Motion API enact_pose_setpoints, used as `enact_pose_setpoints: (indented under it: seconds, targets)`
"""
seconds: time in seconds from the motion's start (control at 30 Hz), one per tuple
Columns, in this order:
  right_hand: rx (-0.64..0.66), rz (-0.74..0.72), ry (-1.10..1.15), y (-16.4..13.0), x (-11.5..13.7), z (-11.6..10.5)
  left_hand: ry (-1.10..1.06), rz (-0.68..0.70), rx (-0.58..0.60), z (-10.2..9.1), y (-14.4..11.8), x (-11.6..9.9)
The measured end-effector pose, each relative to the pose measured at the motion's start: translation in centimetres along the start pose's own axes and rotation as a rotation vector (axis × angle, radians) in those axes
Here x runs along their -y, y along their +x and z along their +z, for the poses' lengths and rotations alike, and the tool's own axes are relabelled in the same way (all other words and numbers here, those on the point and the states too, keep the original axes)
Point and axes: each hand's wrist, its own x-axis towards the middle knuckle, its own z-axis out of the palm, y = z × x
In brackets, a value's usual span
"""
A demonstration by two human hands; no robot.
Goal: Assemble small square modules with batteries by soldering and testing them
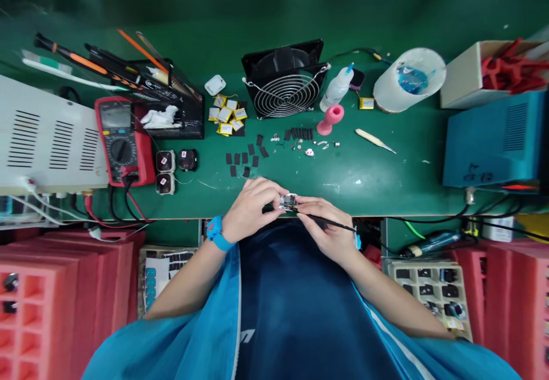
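At the near edge of the green bench (386, 174), my left hand (251, 208) pinches a small circuit board (287, 201) between its fingers. A blue wristband (217, 234) sits on that wrist. My right hand (326, 228) touches the board's right side and holds a thin black tool (332, 224) that points at the board. Just beyond my hands lie several small black pads (246, 160) and tiny loose metal parts (306, 144). Several yellow-wrapped flat batteries (227, 114) lie farther back.
A red multimeter (122, 140) and white power unit (43, 137) stand at left, a black fan (285, 77) at the back, a blue box (493, 140) at right. A pink stand (330, 120), glue bottle (337, 88), white tub (407, 80) and red foam trays (51, 300) surround me.
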Motion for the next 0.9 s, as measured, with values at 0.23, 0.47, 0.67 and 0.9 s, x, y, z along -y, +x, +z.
enact_pose_setpoints:
  seconds: [0.23,0.47,0.67,0.9]
  targets:
    - [0.11,0.044,0.093,0.6,-0.4,-1.0,0.022,0.036,-0.015,0.2,0.0,0.3]
    - [0.08,-0.004,0.063,0.4,-0.5,-1.9,0.077,0.087,-0.056,0.6,-0.1,0.5]
    - [0.072,-0.147,-0.017,-0.1,-0.7,-1.7,0.088,0.083,-0.06,0.7,-0.1,0.5]
    - [0.094,-0.278,-0.063,-0.7,-1.5,-1.5,0.086,0.129,-0.075,0.7,-0.1,0.8]
